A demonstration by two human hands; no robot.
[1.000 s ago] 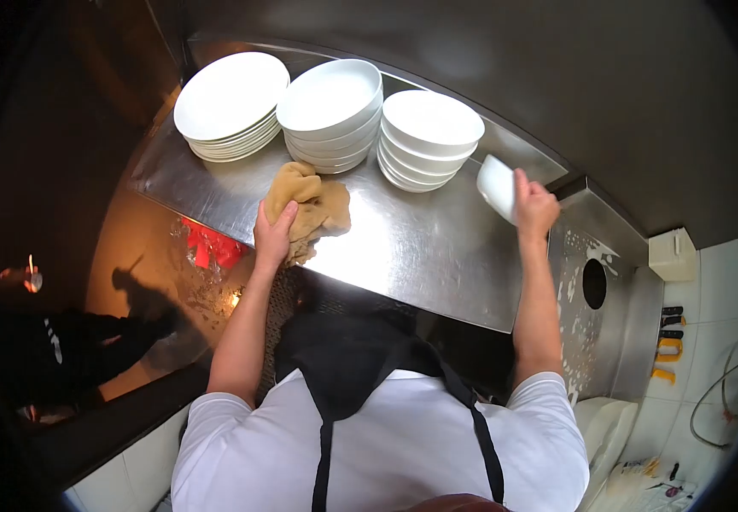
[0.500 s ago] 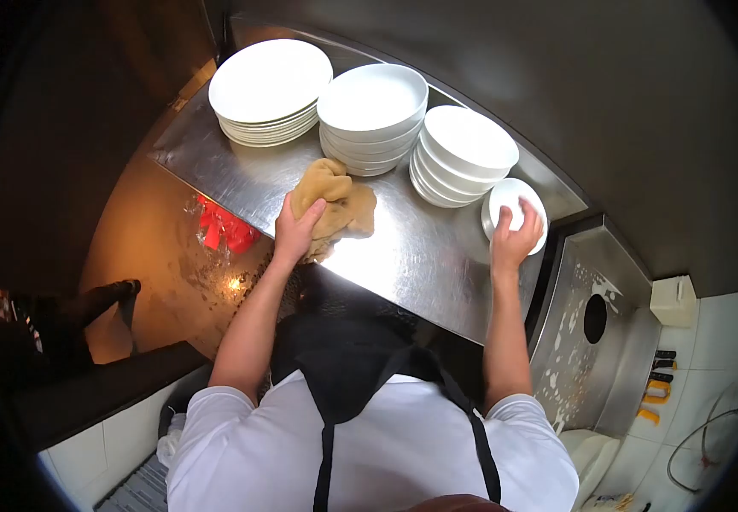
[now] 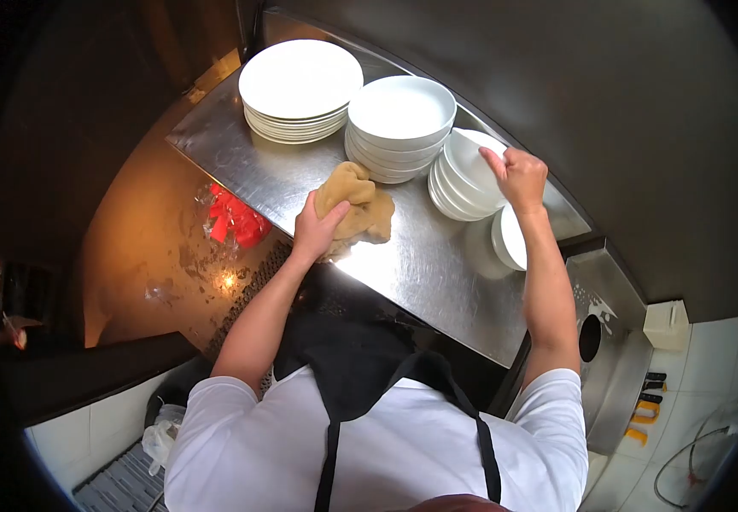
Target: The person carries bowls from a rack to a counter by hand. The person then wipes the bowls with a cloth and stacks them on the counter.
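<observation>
My left hand [image 3: 319,224] is closed on a bunched tan cloth [image 3: 356,205] above the front edge of the steel counter [image 3: 424,264]. My right hand [image 3: 522,179] grips the far rim of the top bowl [image 3: 475,158] in a stack of white bowls, its thumb over the inside and its fingers hidden behind the rim. Beside that stack, a smaller white dish [image 3: 510,239] is partly covered by my right forearm. To the left stand a taller stack of deep white bowls [image 3: 401,111] and a stack of white plates [image 3: 300,81].
A steel sink [image 3: 621,341] with a round dark hole adjoins the counter on the right. Yellow-handled tools [image 3: 644,410] hang on the tiled wall below a white box [image 3: 666,324]. On the brown floor at left lies a red plastic bag [image 3: 236,218]. A dark wall backs the counter.
My right hand has moved from the small dish up to the bowl stack and taken hold of the top bowl's rim. The left hand still holds the cloth. The view has shifted slightly.
</observation>
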